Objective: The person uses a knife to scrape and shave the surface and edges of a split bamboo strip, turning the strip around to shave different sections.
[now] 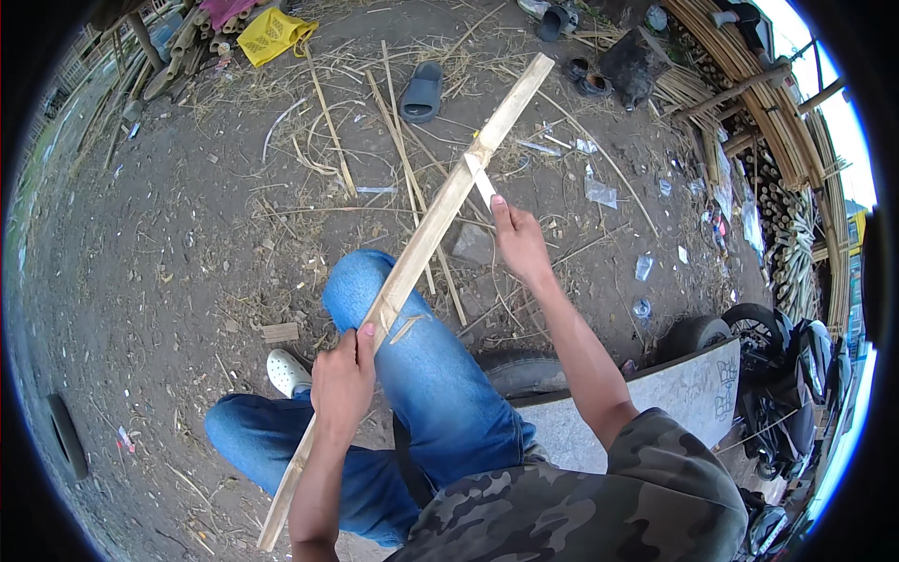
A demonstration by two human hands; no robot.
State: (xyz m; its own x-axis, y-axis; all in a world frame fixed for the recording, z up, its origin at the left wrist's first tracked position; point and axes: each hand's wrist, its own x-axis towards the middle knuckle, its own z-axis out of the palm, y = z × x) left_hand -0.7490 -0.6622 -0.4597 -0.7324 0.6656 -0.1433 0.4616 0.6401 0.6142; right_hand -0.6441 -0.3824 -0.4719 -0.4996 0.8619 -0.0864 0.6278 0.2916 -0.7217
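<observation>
Bamboo slat: long, flat, pale. Long axis runs diagonally from near-left by the ground to far-right, upper end high over the dirt. It rests across the raised knee.

Left hand clenched round the slat just near of the knee, thumb on top.

Right hand gripping a knife, blade pointing far and left, edge set against the slat's right side about two thirds up. So the blade meets the slat well beyond the left hand; right hand is the nearer to the cut point.

Round about: dry bamboo strips on the dirt, a grey sandal far, yellow basket far-left.
</observation>
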